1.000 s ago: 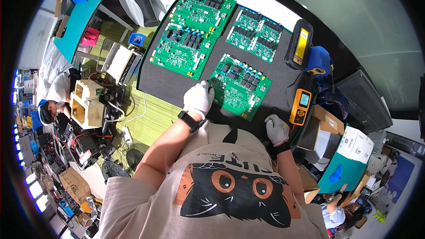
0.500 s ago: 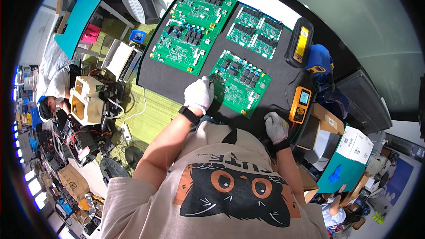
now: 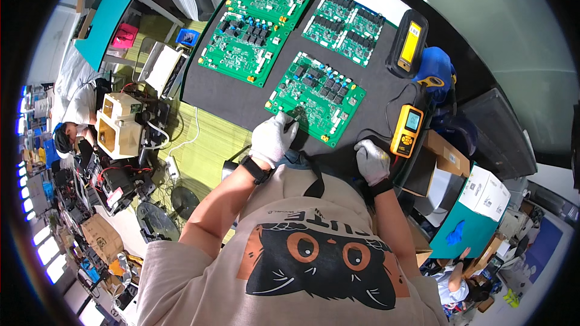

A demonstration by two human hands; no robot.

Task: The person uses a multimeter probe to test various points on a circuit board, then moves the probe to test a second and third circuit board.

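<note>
My left hand [image 3: 271, 140], in a white glove, is closed at the near left edge of a green circuit board [image 3: 317, 99]. Between its fingers shows a small, dark, brush-like tool [image 3: 297, 113], whose fuzzy end lies over the board's edge; the rest is hidden. My right hand [image 3: 373, 163], gloved too, is curled at the table's near edge, left of an orange handheld meter [image 3: 407, 131] with a lit screen. A thin black cord [image 3: 371, 131] loops from the meter to beside its fingertips. What these fingers hold, if anything, is hidden.
Two large green boards [image 3: 237, 49] lie at the left of the dark table mat [image 3: 211, 95]. A panel of smaller boards [image 3: 344, 28] is behind. A black-and-yellow case [image 3: 408, 43] and a blue tool [image 3: 436, 74] stand at the right, above an open carton [image 3: 444, 152].
The view has shifted, so the table things sit higher. My left hand, with the dark tool, has come toward me along the board's left edge. My right hand stays beside the meter.
</note>
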